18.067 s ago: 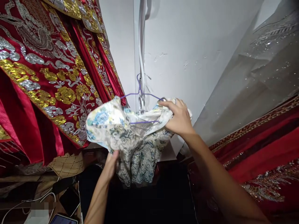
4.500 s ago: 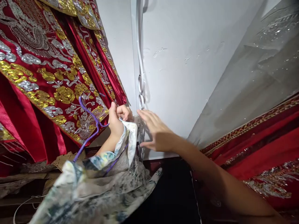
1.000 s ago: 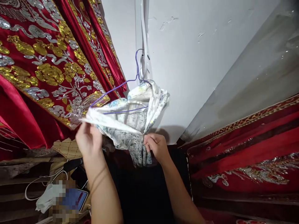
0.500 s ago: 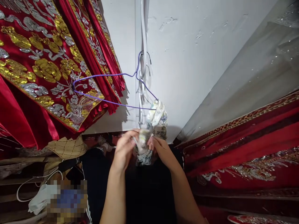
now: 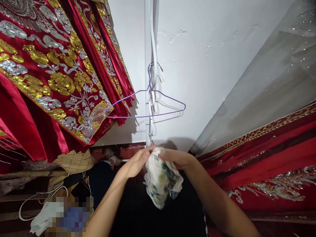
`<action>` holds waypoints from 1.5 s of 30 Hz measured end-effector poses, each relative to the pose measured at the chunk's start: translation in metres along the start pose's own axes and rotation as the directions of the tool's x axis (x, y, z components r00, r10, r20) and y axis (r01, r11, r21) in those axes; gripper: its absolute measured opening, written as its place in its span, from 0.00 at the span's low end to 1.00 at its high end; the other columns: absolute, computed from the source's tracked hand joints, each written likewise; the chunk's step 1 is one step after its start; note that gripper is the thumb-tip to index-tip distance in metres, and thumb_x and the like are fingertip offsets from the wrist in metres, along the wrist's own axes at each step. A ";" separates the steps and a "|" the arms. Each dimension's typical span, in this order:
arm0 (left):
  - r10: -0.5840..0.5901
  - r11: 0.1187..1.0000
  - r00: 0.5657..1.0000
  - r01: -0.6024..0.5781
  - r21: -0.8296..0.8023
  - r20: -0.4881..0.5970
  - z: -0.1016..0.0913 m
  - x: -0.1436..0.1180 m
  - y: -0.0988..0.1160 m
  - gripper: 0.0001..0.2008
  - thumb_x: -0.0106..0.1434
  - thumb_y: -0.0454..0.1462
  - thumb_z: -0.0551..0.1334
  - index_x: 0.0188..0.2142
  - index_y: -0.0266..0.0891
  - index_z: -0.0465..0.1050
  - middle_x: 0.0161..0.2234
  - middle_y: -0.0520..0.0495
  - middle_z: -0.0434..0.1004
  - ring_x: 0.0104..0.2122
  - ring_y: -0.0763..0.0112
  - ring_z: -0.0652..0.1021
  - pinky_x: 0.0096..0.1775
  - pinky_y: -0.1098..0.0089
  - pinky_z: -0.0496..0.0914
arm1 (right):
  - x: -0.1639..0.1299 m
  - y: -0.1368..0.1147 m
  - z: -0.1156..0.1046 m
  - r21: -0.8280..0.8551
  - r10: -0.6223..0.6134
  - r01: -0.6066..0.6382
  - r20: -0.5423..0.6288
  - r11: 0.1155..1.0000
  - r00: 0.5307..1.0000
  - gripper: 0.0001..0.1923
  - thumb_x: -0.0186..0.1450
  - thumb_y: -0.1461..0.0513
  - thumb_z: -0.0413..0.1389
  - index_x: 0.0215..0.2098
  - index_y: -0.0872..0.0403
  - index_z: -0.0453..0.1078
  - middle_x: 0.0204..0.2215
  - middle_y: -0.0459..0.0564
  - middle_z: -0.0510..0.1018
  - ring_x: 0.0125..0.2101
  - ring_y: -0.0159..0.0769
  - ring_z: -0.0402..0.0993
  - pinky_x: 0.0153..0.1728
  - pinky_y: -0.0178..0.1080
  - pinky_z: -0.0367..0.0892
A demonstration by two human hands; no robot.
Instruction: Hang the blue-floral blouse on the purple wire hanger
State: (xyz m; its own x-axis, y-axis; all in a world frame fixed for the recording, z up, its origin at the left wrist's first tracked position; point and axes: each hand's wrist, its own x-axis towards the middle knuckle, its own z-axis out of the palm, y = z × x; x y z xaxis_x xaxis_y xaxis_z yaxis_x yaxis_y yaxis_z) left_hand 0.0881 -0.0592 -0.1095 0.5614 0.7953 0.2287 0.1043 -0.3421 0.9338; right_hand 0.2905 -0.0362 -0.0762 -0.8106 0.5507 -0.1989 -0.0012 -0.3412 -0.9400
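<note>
A white cloth garment with a green and dark blue floral print (image 5: 159, 182) hangs bunched between my hands, low in front of my body. Its exact kind does not show. My left hand (image 5: 138, 160) grips its upper left side, with the thumb near the top. On the other side my right hand (image 5: 176, 157) grips the upper right edge, its fingers partly hidden behind the fabric. Above them a bare purple wire hanger (image 5: 138, 117) hangs from a white looped strap (image 5: 153, 42) against the wall, apart from both hands.
Red cloth with gold and silver sequin embroidery (image 5: 61, 84) hangs at the left. Sheer whitish fabric (image 5: 247, 95) and more red embroidered cloth (image 5: 266, 164) fill the right. A tan quilted item (image 5: 76, 161) and a white cable (image 5: 21, 205) lie at lower left.
The floral garment has come off the hanger's right end and down towards my body, held in both hands. The hanger has swung round to face me more squarely.
</note>
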 end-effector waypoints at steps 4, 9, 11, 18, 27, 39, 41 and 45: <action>-0.240 0.957 0.950 0.196 0.214 0.201 -0.022 -0.017 -0.026 0.30 0.71 0.59 0.48 0.27 0.37 0.66 0.25 0.51 0.64 0.27 0.71 0.64 0.31 0.70 0.61 | -0.011 -0.044 -0.018 -0.581 0.107 -0.018 0.119 0.813 0.987 0.12 0.59 0.56 0.65 0.31 0.58 0.79 0.27 0.47 0.80 0.26 0.34 0.74 0.26 0.33 0.67; -0.406 0.797 0.913 0.332 0.504 0.040 -0.068 -0.048 -0.022 0.22 0.68 0.52 0.57 0.27 0.38 0.67 0.25 0.53 0.66 0.26 0.71 0.65 0.29 0.72 0.57 | 0.016 -0.063 -0.033 -0.750 -0.511 0.131 -0.301 0.649 0.805 0.13 0.59 0.66 0.55 0.39 0.53 0.79 0.34 0.48 0.82 0.33 0.37 0.76 0.32 0.34 0.67; -0.449 0.726 0.893 0.378 0.575 -0.020 -0.082 -0.056 -0.018 0.18 0.66 0.49 0.59 0.27 0.39 0.71 0.25 0.50 0.72 0.26 0.68 0.69 0.30 0.71 0.59 | 0.038 -0.057 -0.046 -0.784 -0.644 0.130 -0.388 0.607 0.660 0.20 0.58 0.66 0.54 0.47 0.52 0.77 0.38 0.50 0.82 0.37 0.40 0.76 0.36 0.38 0.68; -0.376 0.587 0.894 0.432 0.685 -0.242 -0.106 -0.057 -0.010 0.18 0.67 0.50 0.58 0.31 0.43 0.78 0.38 0.39 0.83 0.39 0.51 0.81 0.44 0.60 0.70 | 0.060 -0.024 -0.110 -0.865 -0.701 0.021 -0.393 0.502 0.595 0.19 0.60 0.66 0.51 0.46 0.54 0.79 0.44 0.52 0.83 0.44 0.45 0.78 0.45 0.42 0.69; 0.223 0.711 0.903 0.107 0.695 -0.367 -0.112 0.000 0.032 0.13 0.71 0.43 0.54 0.32 0.41 0.72 0.69 0.39 0.61 0.69 0.49 0.62 0.66 0.49 0.57 | -0.002 -0.042 -0.077 -0.913 -0.642 -0.069 -0.334 0.401 0.690 0.24 0.58 0.67 0.50 0.47 0.48 0.80 0.46 0.44 0.84 0.42 0.42 0.79 0.42 0.38 0.69; 0.332 0.661 0.861 0.079 0.746 -0.385 -0.135 0.050 0.068 0.16 0.68 0.39 0.56 0.51 0.39 0.76 0.46 0.44 0.82 0.42 0.60 0.80 0.49 0.64 0.71 | -0.027 -0.062 -0.095 -0.896 -0.826 -0.177 -0.445 0.408 0.346 0.46 0.56 0.65 0.57 0.72 0.51 0.55 0.37 0.52 0.83 0.25 0.37 0.72 0.32 0.40 0.68; 0.333 0.651 0.867 0.072 0.756 -0.369 -0.135 0.051 0.068 0.15 0.69 0.40 0.56 0.50 0.39 0.76 0.45 0.44 0.82 0.41 0.61 0.79 0.47 0.65 0.70 | -0.037 -0.070 -0.103 -0.863 -0.835 -0.216 -0.499 0.456 0.230 0.53 0.54 0.63 0.63 0.74 0.57 0.47 0.29 0.49 0.80 0.28 0.40 0.73 0.34 0.41 0.67; 0.323 0.622 0.884 0.071 0.779 -0.339 -0.133 0.056 0.068 0.14 0.70 0.41 0.55 0.47 0.38 0.75 0.42 0.43 0.81 0.39 0.61 0.78 0.46 0.65 0.69 | -0.054 -0.091 -0.105 -0.810 -0.795 -0.340 -0.564 0.478 0.224 0.39 0.53 0.56 0.68 0.61 0.59 0.69 0.23 0.46 0.73 0.25 0.36 0.68 0.30 0.40 0.61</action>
State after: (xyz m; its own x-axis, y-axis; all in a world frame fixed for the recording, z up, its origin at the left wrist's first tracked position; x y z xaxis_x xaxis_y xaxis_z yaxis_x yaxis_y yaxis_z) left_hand 0.0171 0.0285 0.0032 0.2518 0.7618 0.5968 0.7447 -0.5464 0.3832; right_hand 0.3961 0.0451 -0.0085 0.1495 0.8239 0.5467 0.7492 0.2665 -0.6064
